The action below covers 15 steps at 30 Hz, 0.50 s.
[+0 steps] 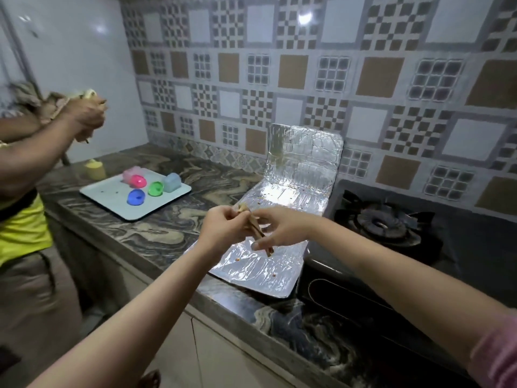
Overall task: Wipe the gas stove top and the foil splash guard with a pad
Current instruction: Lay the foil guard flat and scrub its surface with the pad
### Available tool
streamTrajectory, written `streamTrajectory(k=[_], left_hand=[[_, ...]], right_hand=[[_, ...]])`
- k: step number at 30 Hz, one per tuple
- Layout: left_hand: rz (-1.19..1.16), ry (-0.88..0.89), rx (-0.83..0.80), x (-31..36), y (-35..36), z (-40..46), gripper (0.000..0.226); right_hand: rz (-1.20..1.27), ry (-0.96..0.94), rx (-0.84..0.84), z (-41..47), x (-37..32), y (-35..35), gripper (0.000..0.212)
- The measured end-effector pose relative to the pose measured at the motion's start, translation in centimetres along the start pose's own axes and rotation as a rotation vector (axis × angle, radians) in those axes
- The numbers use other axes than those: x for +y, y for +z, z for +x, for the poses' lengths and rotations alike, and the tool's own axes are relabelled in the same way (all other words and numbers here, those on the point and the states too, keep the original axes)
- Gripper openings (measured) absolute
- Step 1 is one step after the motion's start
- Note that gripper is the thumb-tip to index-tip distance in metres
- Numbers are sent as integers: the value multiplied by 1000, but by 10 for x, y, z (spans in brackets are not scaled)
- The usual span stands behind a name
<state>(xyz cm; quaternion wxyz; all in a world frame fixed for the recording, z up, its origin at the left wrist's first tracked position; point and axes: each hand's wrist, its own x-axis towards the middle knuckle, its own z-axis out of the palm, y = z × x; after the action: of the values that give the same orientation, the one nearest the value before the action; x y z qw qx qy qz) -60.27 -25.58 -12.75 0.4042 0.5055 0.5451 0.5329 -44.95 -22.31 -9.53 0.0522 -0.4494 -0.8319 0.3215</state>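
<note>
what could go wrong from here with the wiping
1. The foil splash guard lies loose, partly propped on the wall; a hard wipe might crumple or slide it.
2. Crumbs on the foil could get swept onto the counter or gas stove.
3. Both hands, left hand and right hand, pinch the small brownish pad in mid-air; it could drop.

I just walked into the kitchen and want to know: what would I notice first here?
Probably the shiny foil splash guard, lying on the marble counter left of the black gas stove and bent up against the patterned tile wall. Right above it, the left hand and right hand pinch a small brownish pad between them. Farther left, bright pink, blue and green containers sit on a pale tray.
</note>
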Motion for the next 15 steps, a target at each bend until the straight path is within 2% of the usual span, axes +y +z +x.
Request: streamTrajectory(k=[3, 8, 11, 12, 13, 15], left_hand=[[50, 5, 12, -5, -5, 14, 27], [314, 25, 123, -37, -19, 52, 43], [623, -45, 141, -71, -20, 58, 32], [735, -74, 99, -84, -20, 56, 36], [858, -126, 36, -95, -17, 53, 50], [1061, -313, -71, -123, -13, 54, 87]], right_hand=[[-169, -25, 94, 27, -5, 5, 28], [-194, 121, -90, 82, 11, -20, 23], [-175, 206, -162, 118, 29, -38, 29], [-177, 225, -166, 129, 35, -41, 29], [-164, 238, -175, 138, 40, -43, 28], [-110, 252, -216, 175, 52, -42, 29]])
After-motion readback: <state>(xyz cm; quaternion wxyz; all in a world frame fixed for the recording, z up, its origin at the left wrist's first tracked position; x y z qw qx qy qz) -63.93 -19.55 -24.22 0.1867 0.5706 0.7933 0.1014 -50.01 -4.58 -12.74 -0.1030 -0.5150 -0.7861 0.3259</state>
